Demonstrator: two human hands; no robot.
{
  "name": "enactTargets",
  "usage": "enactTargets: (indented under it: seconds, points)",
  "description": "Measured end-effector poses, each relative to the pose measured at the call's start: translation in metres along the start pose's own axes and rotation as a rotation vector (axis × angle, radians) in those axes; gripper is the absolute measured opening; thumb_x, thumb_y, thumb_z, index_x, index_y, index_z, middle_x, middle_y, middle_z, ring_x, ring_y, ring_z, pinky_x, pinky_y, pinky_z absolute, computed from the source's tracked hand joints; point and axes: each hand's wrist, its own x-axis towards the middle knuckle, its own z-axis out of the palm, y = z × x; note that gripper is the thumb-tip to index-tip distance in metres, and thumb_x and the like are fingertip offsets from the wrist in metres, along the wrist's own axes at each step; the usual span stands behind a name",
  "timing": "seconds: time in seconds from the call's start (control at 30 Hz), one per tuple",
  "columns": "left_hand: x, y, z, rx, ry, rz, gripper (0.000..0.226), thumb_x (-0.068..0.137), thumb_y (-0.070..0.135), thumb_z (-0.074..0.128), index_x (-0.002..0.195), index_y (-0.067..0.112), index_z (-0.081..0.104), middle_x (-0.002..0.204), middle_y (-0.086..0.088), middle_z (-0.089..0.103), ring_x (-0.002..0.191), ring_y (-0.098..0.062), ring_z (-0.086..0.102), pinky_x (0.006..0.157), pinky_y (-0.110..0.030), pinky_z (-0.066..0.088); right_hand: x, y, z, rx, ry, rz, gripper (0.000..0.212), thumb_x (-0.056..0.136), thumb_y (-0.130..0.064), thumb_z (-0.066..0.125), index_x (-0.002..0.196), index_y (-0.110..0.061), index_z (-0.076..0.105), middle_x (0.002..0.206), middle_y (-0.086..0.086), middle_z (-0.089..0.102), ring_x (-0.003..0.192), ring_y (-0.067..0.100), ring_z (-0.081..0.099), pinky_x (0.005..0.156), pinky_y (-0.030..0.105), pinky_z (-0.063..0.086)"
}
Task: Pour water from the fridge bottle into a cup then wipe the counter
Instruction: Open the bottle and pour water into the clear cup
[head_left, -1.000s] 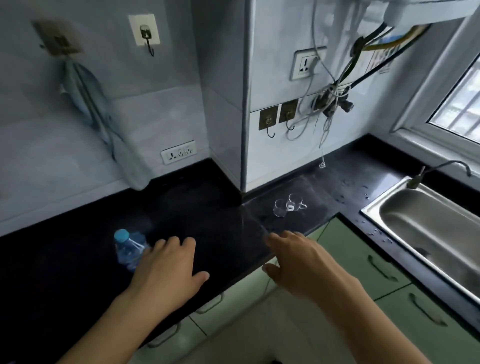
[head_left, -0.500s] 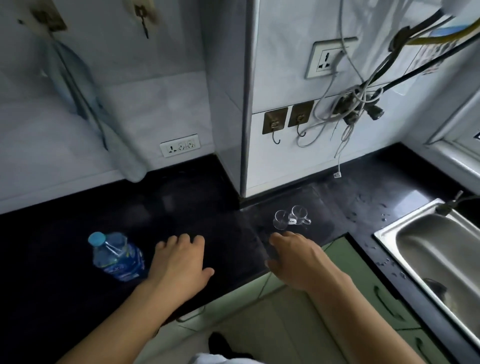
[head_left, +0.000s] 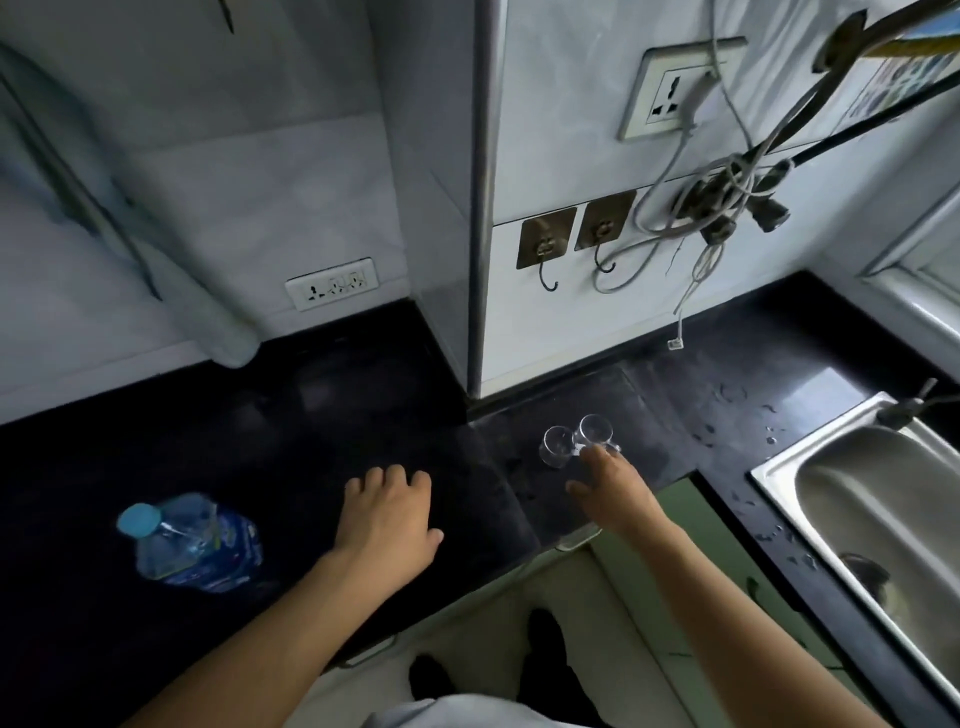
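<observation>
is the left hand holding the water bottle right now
No, the left hand rests on the black counter with nothing in it, apart from the bottle standing to its left.

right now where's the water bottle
In the head view the water bottle stands at lower left on the black counter, left of the left hand, well away from the glass cups by the right hand.

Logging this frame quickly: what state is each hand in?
Left hand: open, resting on the counter, holding nothing.
Right hand: open, fingertips at a glass cup.
</observation>
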Motion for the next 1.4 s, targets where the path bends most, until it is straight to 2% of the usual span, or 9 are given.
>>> enactTargets:
  seconds: [0.23,0.47,0.7,0.8,1.0,1.1,1.23,1.33,1.4]
  points:
    - [0.023,0.016,0.022,-0.002,-0.038,-0.078,0.058,0.090,0.052,0.060,0.134,0.017,0.046,0.132,-0.010,0.053,0.122,-0.029,0.050,0.103,-0.043,0.040,0.049,0.013,0.019,0.080,0.011,0.014,0.051,0.090,-0.023,0.066,0.137,-0.016,0.045,0.130,0.018,0.052,0.113,0.040,0.055,0.089,0.045,0.049]
    - [0.039,0.040,0.035,-0.036,-0.009,-0.130,0.055,0.092,0.049,0.057,0.135,0.017,0.046,0.132,-0.008,0.053,0.122,-0.027,0.049,0.104,-0.041,0.039,0.076,0.024,0.025,-0.034,-0.067,0.021,0.040,0.090,-0.034,0.065,0.120,-0.013,0.047,0.119,0.014,0.061,0.105,0.038,0.062,0.075,0.041,0.047]
    - [0.051,0.060,0.048,-0.116,-0.033,-0.168,0.050,0.093,0.047,0.056,0.134,0.018,0.048,0.131,-0.006,0.054,0.120,-0.025,0.051,0.103,-0.039,0.040,0.093,0.023,0.036,-0.044,-0.097,0.045,0.021,0.098,-0.014,0.047,0.117,-0.008,0.055,0.110,0.014,0.068,0.101,0.034,0.068,0.075,0.039,0.053]
    - [0.056,0.068,0.053,-0.166,-0.057,-0.208,0.048,0.093,0.046,0.057,0.131,0.019,0.049,0.129,-0.004,0.054,0.119,-0.024,0.050,0.102,-0.038,0.041,0.089,0.021,0.038,-0.014,-0.148,0.009,0.021,0.098,-0.015,0.042,0.103,-0.009,0.062,0.102,0.014,0.070,0.096,0.036,0.068,0.073,0.038,0.052]
    - [0.062,0.070,0.062,-0.483,-0.095,-0.333,0.047,0.089,0.039,0.067,0.129,0.021,0.049,0.127,0.000,0.053,0.117,-0.020,0.052,0.098,-0.033,0.046,0.061,0.006,0.047,0.274,-0.260,-0.140,0.027,0.097,-0.029,0.050,0.074,-0.016,0.053,0.070,0.002,0.065,0.068,0.027,0.062,0.062,0.037,0.048]
    - [0.062,0.069,0.067,-0.694,-0.120,-0.431,0.055,0.085,0.033,0.073,0.132,0.022,0.046,0.127,0.005,0.051,0.118,-0.016,0.054,0.093,-0.029,0.048,0.047,-0.009,0.046,0.379,-0.347,-0.177,0.027,0.096,-0.029,0.052,0.074,-0.015,0.056,0.065,0.002,0.065,0.060,0.020,0.066,0.051,0.029,0.047]
    - [0.062,0.072,0.073,-1.065,-0.136,-0.556,0.053,0.076,0.022,0.081,0.121,0.025,0.053,0.120,0.012,0.060,0.101,-0.008,0.064,0.089,-0.029,0.053,0.035,-0.023,0.043,0.495,-0.472,-0.216,0.023,0.099,-0.025,0.052,0.081,-0.013,0.060,0.066,0.000,0.059,0.057,0.011,0.060,0.047,0.017,0.045]
    - [0.060,0.078,0.074,-1.309,-0.083,-0.628,0.035,0.080,0.003,0.075,0.101,0.025,0.057,0.108,0.001,0.068,0.087,-0.008,0.064,0.075,-0.025,0.052,0.029,-0.027,0.044,0.460,-0.522,-0.287,0.020,0.099,-0.022,0.051,0.088,-0.014,0.065,0.067,-0.001,0.061,0.057,0.009,0.059,0.050,0.016,0.045]
    - [0.058,0.080,0.074,-1.411,-0.043,-0.675,0.035,0.082,-0.002,0.072,0.096,0.026,0.057,0.102,-0.003,0.069,0.082,-0.012,0.064,0.073,-0.032,0.053,0.028,-0.026,0.047,0.440,-0.530,-0.323,0.018,0.098,-0.019,0.051,0.086,-0.016,0.064,0.067,-0.001,0.061,0.056,0.009,0.059,0.054,0.023,0.049]
